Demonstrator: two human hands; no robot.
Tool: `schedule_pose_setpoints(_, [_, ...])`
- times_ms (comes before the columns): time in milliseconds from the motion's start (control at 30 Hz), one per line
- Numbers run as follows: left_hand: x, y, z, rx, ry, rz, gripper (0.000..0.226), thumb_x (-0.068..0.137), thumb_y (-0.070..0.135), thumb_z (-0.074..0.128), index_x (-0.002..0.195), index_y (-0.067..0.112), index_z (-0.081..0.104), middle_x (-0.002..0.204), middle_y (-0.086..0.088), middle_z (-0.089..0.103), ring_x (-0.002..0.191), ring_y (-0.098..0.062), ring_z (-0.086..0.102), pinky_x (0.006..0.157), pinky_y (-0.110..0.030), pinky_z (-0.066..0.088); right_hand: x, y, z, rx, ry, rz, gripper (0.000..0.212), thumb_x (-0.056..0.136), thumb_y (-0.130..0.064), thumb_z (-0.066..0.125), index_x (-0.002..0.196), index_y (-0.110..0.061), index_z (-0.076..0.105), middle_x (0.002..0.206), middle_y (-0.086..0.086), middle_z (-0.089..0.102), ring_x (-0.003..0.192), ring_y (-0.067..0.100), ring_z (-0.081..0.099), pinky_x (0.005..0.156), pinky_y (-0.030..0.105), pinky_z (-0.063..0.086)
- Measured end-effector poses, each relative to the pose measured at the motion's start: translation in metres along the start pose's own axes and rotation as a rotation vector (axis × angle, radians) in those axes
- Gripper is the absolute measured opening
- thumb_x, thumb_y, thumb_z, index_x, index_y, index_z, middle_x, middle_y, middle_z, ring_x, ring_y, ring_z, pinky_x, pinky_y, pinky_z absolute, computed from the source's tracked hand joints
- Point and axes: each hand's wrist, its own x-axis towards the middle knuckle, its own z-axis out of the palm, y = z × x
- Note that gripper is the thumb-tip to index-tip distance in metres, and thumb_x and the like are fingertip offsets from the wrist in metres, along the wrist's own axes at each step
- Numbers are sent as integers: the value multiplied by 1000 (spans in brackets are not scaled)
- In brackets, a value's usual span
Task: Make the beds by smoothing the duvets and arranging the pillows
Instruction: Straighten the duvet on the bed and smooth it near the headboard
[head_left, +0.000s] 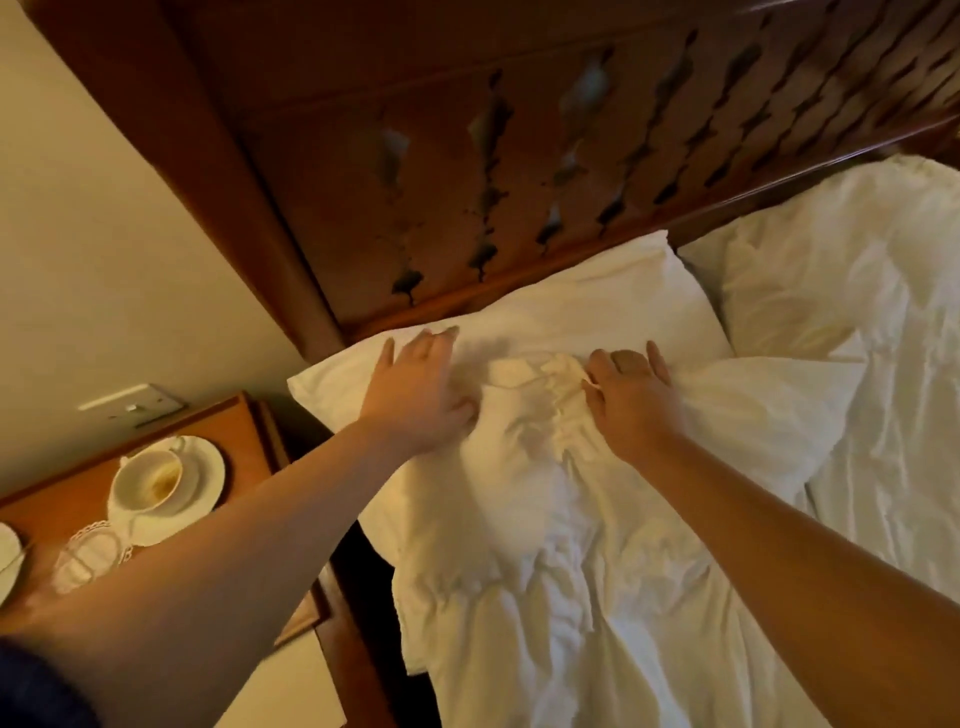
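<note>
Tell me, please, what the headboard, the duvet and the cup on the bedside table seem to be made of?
Headboard: apparently wood, reddish-brown, polished; it shows carved cut-outs and sheen.
Duvet: white woven fabric, probably cotton, matte; it creases finely.
Cup: likely glazed ceramic or porcelain, white, glossy.

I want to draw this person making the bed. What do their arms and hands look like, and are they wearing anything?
Both forearms are bare. The left hand and right hand have no gloves, and I see no rings or watch. A bit of dark sleeve shows near the left upper arm.
</note>
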Motion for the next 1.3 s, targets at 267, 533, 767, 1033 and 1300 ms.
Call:
schedule_pose_setpoints(267, [9,-17,2,-31,-47,47,49,105,61,33,118,23,60,112,-5,69,100,-29,64,86,-39,53,19,-31,4,129,387,-42,12,101,-21,46,101,-10,53,95,18,61,82,38,59,76,48,49])
schedule_pose_setpoints(533, [1,-111,-28,-107,418,-66,30,107,50,36,93,25,46,71,5,54,64,-21,55,57,-35,44,112,-91,-41,106,483,-261,6,101,-12,61,104,-11,55,97,15,63,90,38,57,76,49,49])
schedule_pose_setpoints(767, [5,-178,16,-17,223,-229,22,105,41,38,100,27,54,80,1,63,81,-29,60,82,-43,41,161,-151,29,10,265,-284,8,108,-27,51,109,-20,53,100,5,66,97,35,54,81,47,43])
schedule_pose_setpoints(1033, [41,-210,79,-166,-186,-679,52,105,59,29,140,31,55,146,-8,53,142,-37,35,117,-53,24,157,-182,101,-55,51,-213,27,106,-21,37,123,-27,57,117,0,68,111,31,54,89,45,30])
schedule_pose_setpoints(1300, [-15,-145,86,-396,490,-559,58,102,47,44,149,15,36,165,-12,23,152,-33,21,122,-50,17,89,-178,35,126,224,133,39,103,-53,50,137,-33,54,155,0,42,145,27,33,114,56,26])
